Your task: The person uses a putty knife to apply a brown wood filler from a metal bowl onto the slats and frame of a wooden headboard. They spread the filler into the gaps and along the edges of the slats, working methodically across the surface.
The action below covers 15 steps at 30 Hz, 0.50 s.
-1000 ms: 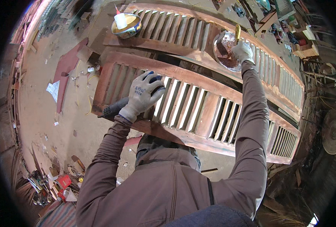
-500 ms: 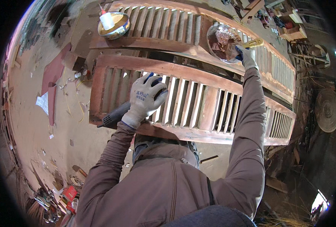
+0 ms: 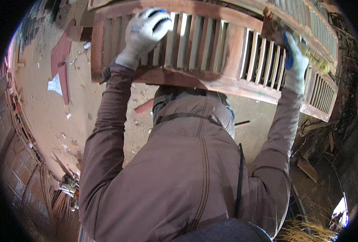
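A reddish-brown louvered wooden panel (image 3: pixel 236 48) lies in front of me. My left hand (image 3: pixel 148 30), in a white glove with blue fingertips, is over its left slats with fingers bent; what lies under them is hidden. A dark power tool's end (image 3: pixel 106 74) shows by that wrist. Gloved too, my right hand (image 3: pixel 295 58) is closed around a tool with a yellow handle (image 3: pixel 321 64), above the panel's right half. Its broad, flat brown end (image 3: pixel 273 26) points up and left; blur hides whether it is a brush or a scraper.
Beyond the near panel lies a second louvered panel (image 3: pixel 322 30). Reddish cloth (image 3: pixel 60 68) and a pale sheet (image 3: pixel 55 85) lie on the floor at left. Wood scraps (image 3: pixel 308 169) are at lower right, and a red strip (image 3: pixel 144 106) lies by my legs.
The view has tilted, so the panels sit higher and the bowls have left the picture. My right hand has moved the yellow-handled tool from the bowl toward the near panel.
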{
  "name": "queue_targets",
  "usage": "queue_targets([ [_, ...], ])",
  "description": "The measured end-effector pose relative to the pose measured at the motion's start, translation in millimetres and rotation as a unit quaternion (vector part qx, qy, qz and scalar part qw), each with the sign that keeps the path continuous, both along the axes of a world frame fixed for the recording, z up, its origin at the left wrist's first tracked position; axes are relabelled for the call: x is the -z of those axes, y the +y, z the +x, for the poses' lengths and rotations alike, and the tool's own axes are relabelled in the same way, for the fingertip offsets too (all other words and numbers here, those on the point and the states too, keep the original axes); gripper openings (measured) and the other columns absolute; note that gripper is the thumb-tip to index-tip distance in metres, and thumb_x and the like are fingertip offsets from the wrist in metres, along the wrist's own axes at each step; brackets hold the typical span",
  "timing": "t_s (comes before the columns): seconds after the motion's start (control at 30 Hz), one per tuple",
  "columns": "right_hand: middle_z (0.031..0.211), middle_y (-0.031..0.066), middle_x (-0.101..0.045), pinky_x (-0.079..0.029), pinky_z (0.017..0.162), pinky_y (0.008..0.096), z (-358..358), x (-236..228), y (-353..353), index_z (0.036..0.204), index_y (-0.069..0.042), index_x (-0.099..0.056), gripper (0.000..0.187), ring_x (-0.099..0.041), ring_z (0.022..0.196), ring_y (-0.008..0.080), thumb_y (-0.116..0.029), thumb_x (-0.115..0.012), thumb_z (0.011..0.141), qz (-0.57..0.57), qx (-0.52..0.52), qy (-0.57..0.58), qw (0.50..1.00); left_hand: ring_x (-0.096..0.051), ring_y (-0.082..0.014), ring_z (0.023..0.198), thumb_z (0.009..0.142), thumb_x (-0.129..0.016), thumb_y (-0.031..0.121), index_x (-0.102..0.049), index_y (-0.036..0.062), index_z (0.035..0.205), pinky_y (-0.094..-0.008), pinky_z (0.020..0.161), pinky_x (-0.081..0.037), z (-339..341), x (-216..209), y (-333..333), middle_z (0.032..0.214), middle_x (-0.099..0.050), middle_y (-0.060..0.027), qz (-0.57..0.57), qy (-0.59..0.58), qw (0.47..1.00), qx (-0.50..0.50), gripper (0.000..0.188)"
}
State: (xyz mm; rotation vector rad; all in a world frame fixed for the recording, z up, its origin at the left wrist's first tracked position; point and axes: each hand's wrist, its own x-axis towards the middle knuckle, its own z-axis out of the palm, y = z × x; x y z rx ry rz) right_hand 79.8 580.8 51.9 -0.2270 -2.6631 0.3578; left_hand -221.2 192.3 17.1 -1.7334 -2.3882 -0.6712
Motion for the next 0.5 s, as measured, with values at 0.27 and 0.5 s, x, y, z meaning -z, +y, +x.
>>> queue_targets([
  [0.27, 0.106, 0.0095, -0.070, -0.056, 0.075, 0.0398, 106.2, 8.4, -160.3, 0.111, -0.008, -0.063, 0.032, -0.069, 0.091, 0.0277, -0.006, -0.075, 0.081, -0.143, -0.021, -0.078, 0.986, -0.063, -0.0323, 0.098, 0.073, -0.073, 0.014, -0.068, 0.0060, 0.091, -0.0420, 0.086, -0.052, 24.0, -28.1, 28.4, 0.101, -0.066, -0.0107, 0.063, 0.020, 0.998, 0.018, 0.020],
  [0.5, 0.120, 0.0035, -0.069, -0.052, 0.082, 0.0403, 126.4, 45.7, -197.1, 0.117, -0.014, -0.067, 0.040, -0.066, 0.106, 0.0236, -0.019, -0.072, 0.079, 0.038, 0.029, -0.109, 0.993, -0.059, -0.0340, 0.103, 0.076, -0.071, 0.014, -0.064, 0.0049, 0.099, -0.0454, 0.090, -0.049, 17.0, -23.8, 18.1, 0.105, -0.062, -0.0133, -0.013, 0.139, 0.987, 0.083, 0.025],
])
